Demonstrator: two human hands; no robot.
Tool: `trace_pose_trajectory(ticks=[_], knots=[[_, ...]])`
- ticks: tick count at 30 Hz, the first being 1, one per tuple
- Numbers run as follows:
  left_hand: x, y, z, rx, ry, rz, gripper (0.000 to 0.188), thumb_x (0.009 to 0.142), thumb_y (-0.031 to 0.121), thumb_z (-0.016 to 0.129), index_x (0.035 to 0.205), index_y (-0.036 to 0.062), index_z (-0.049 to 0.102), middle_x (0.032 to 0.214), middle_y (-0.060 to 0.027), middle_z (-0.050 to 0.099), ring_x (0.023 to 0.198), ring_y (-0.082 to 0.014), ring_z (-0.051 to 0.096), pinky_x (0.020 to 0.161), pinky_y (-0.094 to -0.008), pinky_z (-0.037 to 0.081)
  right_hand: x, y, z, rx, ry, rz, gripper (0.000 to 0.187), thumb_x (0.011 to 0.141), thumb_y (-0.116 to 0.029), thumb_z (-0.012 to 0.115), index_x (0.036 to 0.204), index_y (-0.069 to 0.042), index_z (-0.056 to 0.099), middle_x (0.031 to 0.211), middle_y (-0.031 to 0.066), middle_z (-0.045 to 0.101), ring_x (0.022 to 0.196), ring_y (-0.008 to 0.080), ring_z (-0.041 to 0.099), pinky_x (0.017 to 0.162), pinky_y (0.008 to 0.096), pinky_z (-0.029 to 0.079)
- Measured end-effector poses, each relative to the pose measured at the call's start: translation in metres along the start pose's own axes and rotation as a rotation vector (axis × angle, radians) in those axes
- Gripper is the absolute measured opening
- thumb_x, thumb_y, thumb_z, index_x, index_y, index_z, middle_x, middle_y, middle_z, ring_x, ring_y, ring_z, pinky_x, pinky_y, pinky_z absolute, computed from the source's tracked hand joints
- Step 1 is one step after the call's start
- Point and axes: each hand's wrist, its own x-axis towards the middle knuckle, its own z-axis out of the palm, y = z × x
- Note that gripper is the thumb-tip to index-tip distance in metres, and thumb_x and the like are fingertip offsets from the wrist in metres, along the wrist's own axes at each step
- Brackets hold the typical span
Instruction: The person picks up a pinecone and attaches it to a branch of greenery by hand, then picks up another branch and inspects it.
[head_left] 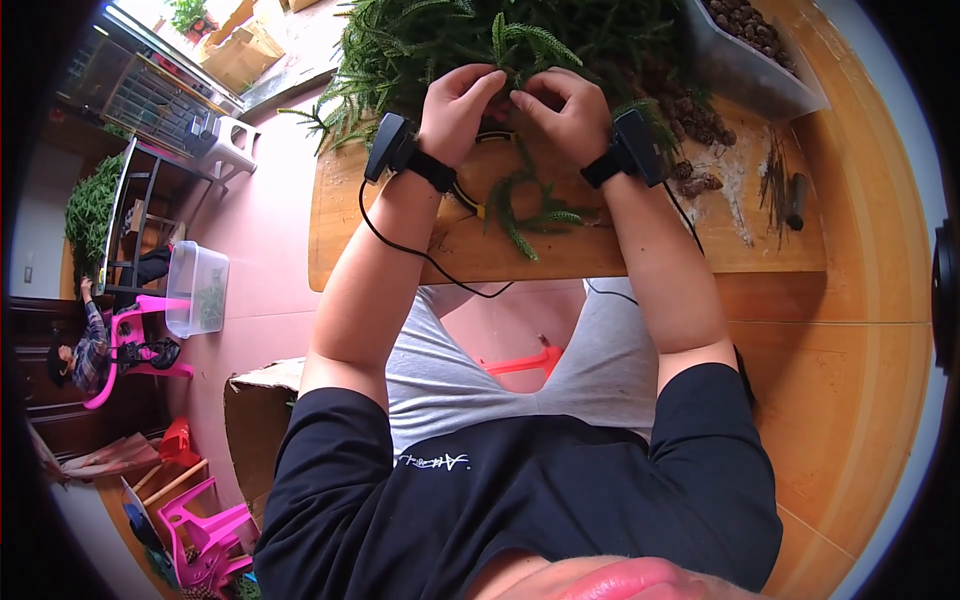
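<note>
Bushy green branch pile (430, 40): lay just beyond the left hand (458, 112) and right hand (570, 115).
Translucent rectangular plastic bin (745, 80): stood right of the right hand, brown scaly cones (750, 30) inside.
Curved green sprig (515, 225): lay behind both hands, on the brown wooden tabletop (342, 190).

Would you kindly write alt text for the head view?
A person's left hand and right hand are close together at green needled sprigs over a wooden table; pine cones lie in a plastic bin at upper right.

Branch heap (430, 40) blocks far side; bin (742, 75), far right; tabletop (345, 200) left passable.
</note>
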Motion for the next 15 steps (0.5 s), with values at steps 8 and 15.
trace_pose_trajectory(ticks=[8, 15], knots=[[-0.0007, -0.0014, 0.0002, 0.014, -0.01, 0.048, 0.024, 0.095, 0.015, 0.066, 0.109, -0.0034, 0.065, 0.09, -0.0058, 0.068, 0.078, -0.0123, 0.066, 0.069, -0.026, 0.056, 0.0001, 0.0009, 0.0006, -0.029, 0.006, -0.039, 0.02, 0.083, -0.02, 0.074, 0.087, -0.001, 0.07, 0.08, 0.0089, 0.064, 0.07, 0.0203, 0.063, 0.064, 0.0309, 0.049], [-0.0014, -0.0048, 0.0031, 0.237, 0.042, 0.163, 0.022, 0.092, 0.016, 0.068, 0.103, -0.0027, 0.067, 0.083, -0.0035, 0.069, 0.075, -0.0084, 0.064, 0.065, -0.0242, 0.053, -0.0004, 0.0022, 0.0005, -0.052, -0.005, -0.049, 0.019, 0.085, -0.017, 0.074, 0.088, 0.0, 0.069, 0.081, 0.0071, 0.064, 0.07, 0.0161, 0.062, 0.063, 0.0283, 0.048]])
